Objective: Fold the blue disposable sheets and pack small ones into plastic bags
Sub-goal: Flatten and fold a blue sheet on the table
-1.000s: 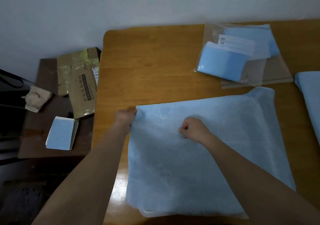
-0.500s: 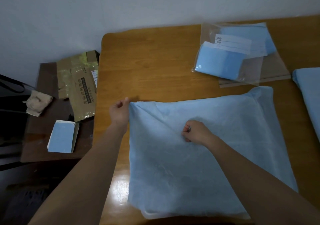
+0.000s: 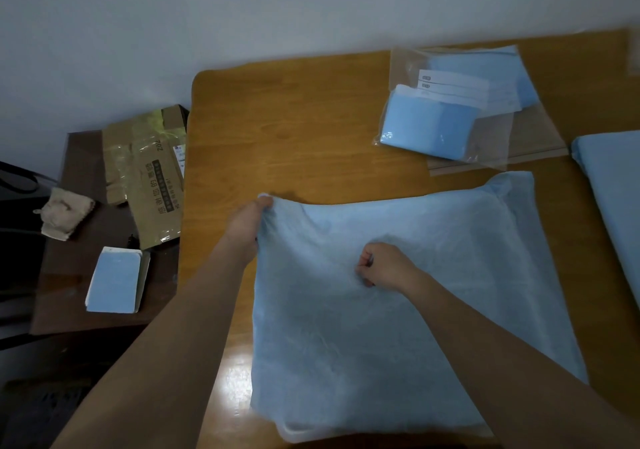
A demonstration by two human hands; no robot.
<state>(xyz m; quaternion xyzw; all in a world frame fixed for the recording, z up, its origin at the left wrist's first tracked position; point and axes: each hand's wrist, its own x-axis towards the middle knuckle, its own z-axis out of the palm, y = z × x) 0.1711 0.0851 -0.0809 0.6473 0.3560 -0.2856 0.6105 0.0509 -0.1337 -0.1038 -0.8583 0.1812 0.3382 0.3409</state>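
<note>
sheet [image 3: 415, 310] spread at table [image 3: 277, 119] near edge | far-left corner pinched and lifted by left hand [image 3: 247, 222] | mid-sheet pinched by right hand [image 3: 382, 265] | fold judged to run rightward from left corner

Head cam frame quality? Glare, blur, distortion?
Head view: dim and soft overall; a glare patch on the wooden table beside the blue sheet; wide-angle bending at the table's far edge; the left hand casts a faint shadow.
</note>
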